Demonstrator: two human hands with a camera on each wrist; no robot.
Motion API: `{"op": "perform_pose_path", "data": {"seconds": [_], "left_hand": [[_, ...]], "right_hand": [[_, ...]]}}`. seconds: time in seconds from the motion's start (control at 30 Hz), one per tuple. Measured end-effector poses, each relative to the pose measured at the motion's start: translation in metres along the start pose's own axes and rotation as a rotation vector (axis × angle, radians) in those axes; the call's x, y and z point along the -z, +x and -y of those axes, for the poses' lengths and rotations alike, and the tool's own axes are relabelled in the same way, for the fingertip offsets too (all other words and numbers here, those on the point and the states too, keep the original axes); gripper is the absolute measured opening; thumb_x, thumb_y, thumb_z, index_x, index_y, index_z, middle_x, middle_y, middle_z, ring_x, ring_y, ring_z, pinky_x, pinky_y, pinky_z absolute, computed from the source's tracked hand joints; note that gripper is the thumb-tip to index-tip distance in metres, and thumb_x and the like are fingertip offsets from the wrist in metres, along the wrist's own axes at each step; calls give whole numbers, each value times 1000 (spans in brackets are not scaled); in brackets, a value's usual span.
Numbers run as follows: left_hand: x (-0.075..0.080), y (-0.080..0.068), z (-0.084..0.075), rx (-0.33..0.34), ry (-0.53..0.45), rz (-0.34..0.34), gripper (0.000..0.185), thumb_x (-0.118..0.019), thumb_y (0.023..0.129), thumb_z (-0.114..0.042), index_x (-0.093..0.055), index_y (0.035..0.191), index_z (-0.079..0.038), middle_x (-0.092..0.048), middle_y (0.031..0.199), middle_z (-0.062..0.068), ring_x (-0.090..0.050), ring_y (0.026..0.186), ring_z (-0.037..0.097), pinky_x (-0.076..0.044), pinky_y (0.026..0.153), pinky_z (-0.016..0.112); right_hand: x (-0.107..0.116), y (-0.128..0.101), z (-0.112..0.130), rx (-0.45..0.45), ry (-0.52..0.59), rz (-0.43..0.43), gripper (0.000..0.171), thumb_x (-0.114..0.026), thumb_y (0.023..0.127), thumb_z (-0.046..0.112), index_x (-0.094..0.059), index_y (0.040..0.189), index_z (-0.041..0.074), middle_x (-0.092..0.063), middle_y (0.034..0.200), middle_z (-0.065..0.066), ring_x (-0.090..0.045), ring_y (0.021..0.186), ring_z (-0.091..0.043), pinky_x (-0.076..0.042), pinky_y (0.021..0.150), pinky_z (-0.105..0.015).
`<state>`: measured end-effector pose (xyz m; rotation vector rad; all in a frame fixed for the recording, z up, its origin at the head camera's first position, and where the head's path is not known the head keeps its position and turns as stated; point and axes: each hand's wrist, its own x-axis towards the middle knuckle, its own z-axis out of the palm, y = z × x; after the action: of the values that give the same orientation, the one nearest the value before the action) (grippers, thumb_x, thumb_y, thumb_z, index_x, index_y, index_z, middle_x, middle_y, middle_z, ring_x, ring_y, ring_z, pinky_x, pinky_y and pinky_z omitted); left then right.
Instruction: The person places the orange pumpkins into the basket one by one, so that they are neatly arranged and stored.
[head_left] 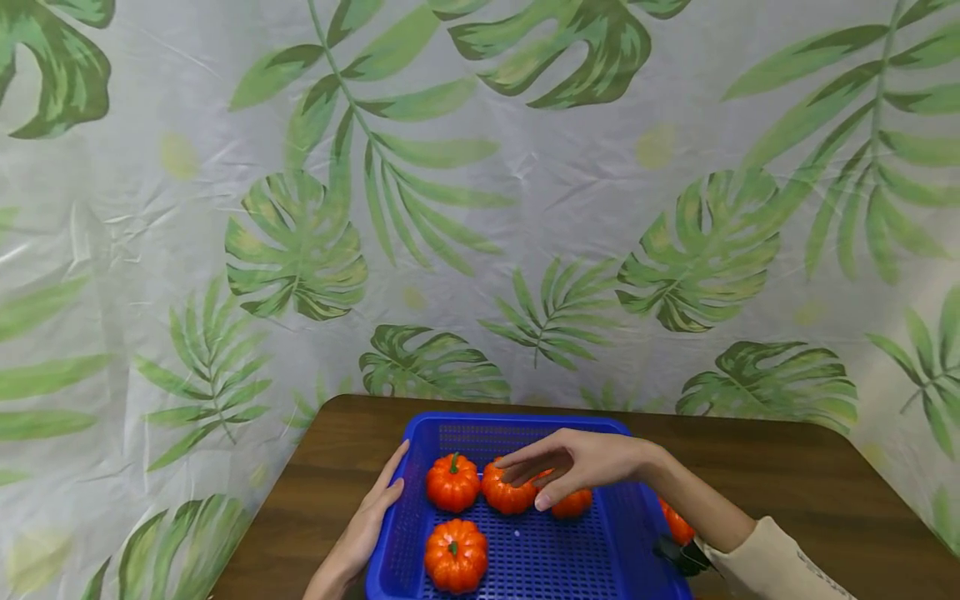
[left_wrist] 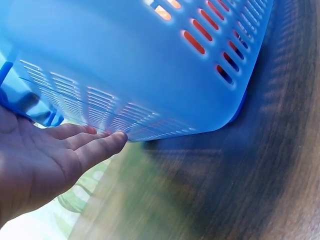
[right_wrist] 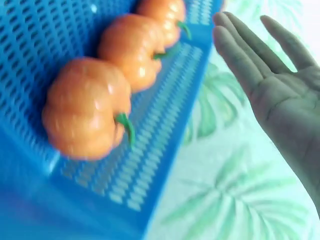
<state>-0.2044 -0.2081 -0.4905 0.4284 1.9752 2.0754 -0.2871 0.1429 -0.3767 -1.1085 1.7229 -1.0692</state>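
while left hand [head_left: 365, 527] lies against blue basket [head_left: 517, 419], straight-fingered, right hand [head_left: 577, 461] hovers near pumpkins [head_left: 452, 485] inside, fingers extended, gripping nothing; three row along far side, fourth nearer, at left. probably best: brace basket lightly, come down slowly, nudge no neighbours.

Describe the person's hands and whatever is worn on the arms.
The left hand and right hand are bare, with no gloves or rings in sight. A cream sleeve with small dark marks covers part of the right arm, ending short of the wrist. A black item shows beside the sleeve's edge; I can't tell what it is.
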Motion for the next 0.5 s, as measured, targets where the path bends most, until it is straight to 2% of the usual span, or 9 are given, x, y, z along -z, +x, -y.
{"op": "perform_pose_path", "data": {"seconds": [0.1, 0.23, 0.37, 0.5], "left_hand": [[-1, 0, 0, -2, 7, -3, 58, -23, 115, -33, 0, 168, -26, -1, 175, 15, -46, 139, 35, -50, 103, 37], [-1, 0, -1, -2, 13, -6, 58, -23, 115, -34, 0, 168, -26, -1, 175, 15, -44, 141, 37, -50, 104, 36], [-1, 0, -1, -1, 13, 3, 58, -23, 116, -34, 1, 168, -26, 0, 175, 15, -45, 141, 35, -50, 104, 35], [0, -1, -2, -3, 12, 9, 58, -22, 116, -33, 2, 168, -26, 0, 175, 15, -47, 139, 32, -51, 103, 35]], "right_hand": [[2, -22, 8, -35, -40, -86, 53, -63, 105, 24, -48, 156, 22, -52, 157, -8, -48, 145, -34, -47, 112, -29], [2, -52, 7, -77, -128, -226, 48, -61, 106, 23, -51, 153, 30, -55, 154, -1, -50, 144, -26, -46, 109, -24], [1, -78, 0, -85, -245, -337, 48, -60, 106, 22, -51, 152, 31, -55, 155, 2, -50, 145, -21, -45, 107, -21], [0, -99, -9, -82, -329, -404, 47, -60, 106, 22, -51, 152, 29, -55, 155, 0, -51, 143, -15, -46, 106, -20]]}}
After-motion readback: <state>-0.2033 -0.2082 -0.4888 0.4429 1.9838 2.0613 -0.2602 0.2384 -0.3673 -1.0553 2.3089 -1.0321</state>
